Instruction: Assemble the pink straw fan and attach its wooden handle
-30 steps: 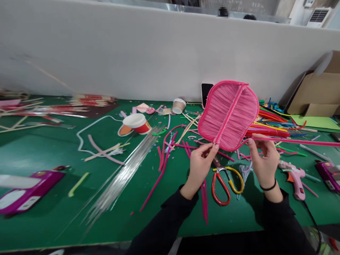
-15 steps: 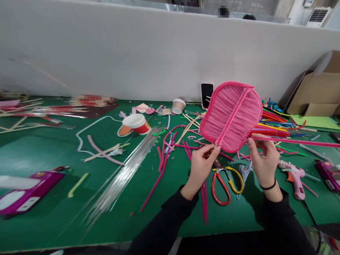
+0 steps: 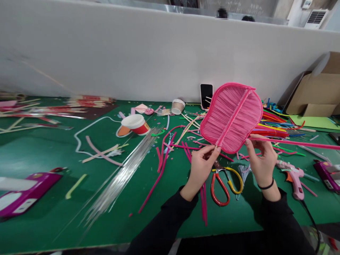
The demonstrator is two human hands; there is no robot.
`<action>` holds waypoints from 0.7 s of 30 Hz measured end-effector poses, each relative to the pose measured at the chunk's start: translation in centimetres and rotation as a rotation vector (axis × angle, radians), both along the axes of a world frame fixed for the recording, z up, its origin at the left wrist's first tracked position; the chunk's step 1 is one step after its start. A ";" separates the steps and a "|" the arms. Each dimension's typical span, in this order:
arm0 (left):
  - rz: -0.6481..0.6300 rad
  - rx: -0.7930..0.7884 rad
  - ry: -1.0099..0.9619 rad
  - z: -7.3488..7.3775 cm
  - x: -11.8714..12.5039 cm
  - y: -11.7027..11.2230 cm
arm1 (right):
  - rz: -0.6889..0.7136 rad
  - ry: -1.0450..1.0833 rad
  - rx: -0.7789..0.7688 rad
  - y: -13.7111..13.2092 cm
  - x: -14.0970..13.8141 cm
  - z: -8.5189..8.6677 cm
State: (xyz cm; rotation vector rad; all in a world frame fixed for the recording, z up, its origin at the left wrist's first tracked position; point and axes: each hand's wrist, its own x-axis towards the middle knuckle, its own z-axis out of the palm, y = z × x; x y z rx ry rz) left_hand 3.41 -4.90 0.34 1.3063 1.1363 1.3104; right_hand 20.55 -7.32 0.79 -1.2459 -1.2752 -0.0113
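A pink pipe-cleaner panel [image 3: 235,115], shaped like a petal or fan with a fuzzy rim and a middle rib, is held up above the table. My left hand [image 3: 203,164] pinches the lower end of its rib between thumb and fingers. At the panel's lower right rim, my right hand [image 3: 262,156] is closed on a long pink pipe cleaner [image 3: 305,143], which runs off to the right. Its fingertips are against the rim or very near it. Below the hands lie scissors [image 3: 220,191] with one red and one yellow handle; their blades are partly hidden.
A pink glue gun [image 3: 294,177] lies right of my right hand, with colourful pipe cleaners [image 3: 276,124] behind. Leftward are thin metal wires [image 3: 124,177], a paper cup [image 3: 136,124] and a purple tool [image 3: 29,193]. A phone [image 3: 206,95] leans on the white partition [image 3: 132,53].
My right hand has shifted slightly left along the panel's lower rim. The left hand keeps its pinch. The view has moved a little, shifting the table things slightly.
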 end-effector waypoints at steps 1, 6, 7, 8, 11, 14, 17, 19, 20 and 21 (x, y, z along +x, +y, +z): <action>0.000 -0.001 0.000 0.0 0.0 0.0 | 0.015 0.011 -0.003 0.0 -0.1 0.0; 0.001 -0.019 -0.015 0.1 -0.1 -0.1 | 0.117 0.114 -0.026 -0.2 -0.4 0.0; 0.004 -0.026 -0.019 0.1 -0.1 0.0 | 0.134 0.128 -0.023 -0.2 -0.4 0.0; 0.008 -0.032 -0.023 0.0 -0.1 0.0 | 0.149 0.139 -0.021 -0.2 -0.4 -0.1; 0.012 -0.043 -0.032 -0.3 -0.3 0.1 | 0.181 0.166 -0.025 -0.1 -0.5 -0.2; 0.006 -0.052 -0.034 -0.6 -0.4 0.2 | 0.197 0.191 -0.029 -0.1 -0.5 -0.2; -0.020 -0.049 -0.044 -0.6 -0.4 0.2 | 0.197 0.210 -0.031 -0.1 -0.5 -0.1; -0.036 -0.035 -0.044 -0.4 -0.3 0.1 | 0.188 0.207 -0.037 -0.1 -0.5 -0.1; -0.038 -0.026 -0.041 -0.3 -0.3 0.1 | 0.181 0.202 -0.038 -0.1 -0.5 -0.2; -0.035 -0.018 -0.037 -0.3 -0.3 0.1 | 0.175 0.194 -0.040 -0.1 -0.5 -0.2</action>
